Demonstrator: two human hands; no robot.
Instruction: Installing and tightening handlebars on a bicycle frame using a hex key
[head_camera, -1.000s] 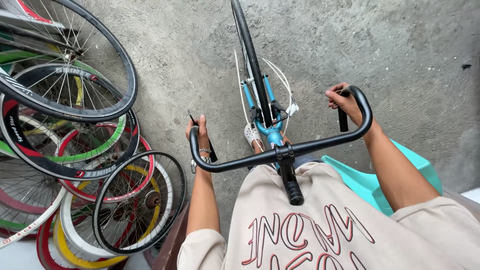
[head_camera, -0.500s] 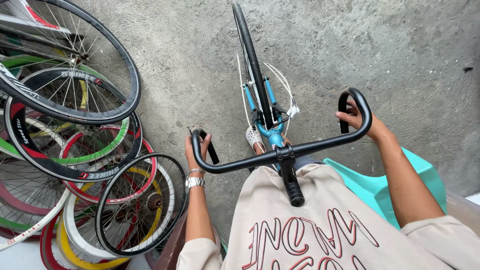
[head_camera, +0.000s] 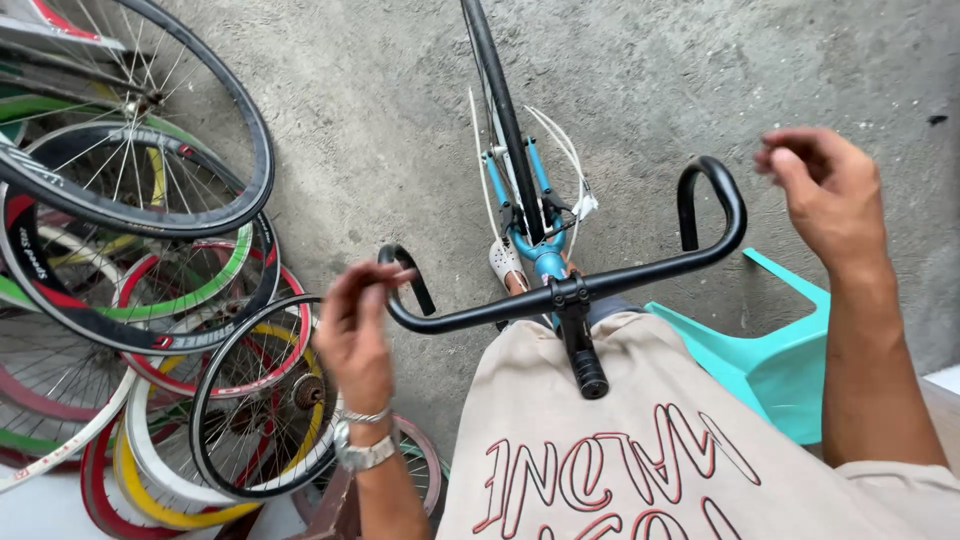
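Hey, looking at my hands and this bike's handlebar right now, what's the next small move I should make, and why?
Probably bring both hands onto the ends of the black handlebar. The left hand hovers just beside the left curled end, fingers bent but not around it, and the right hand is up in the air, clear of the right end. With neither hand gripping, only the body seems to steady the blue bike.
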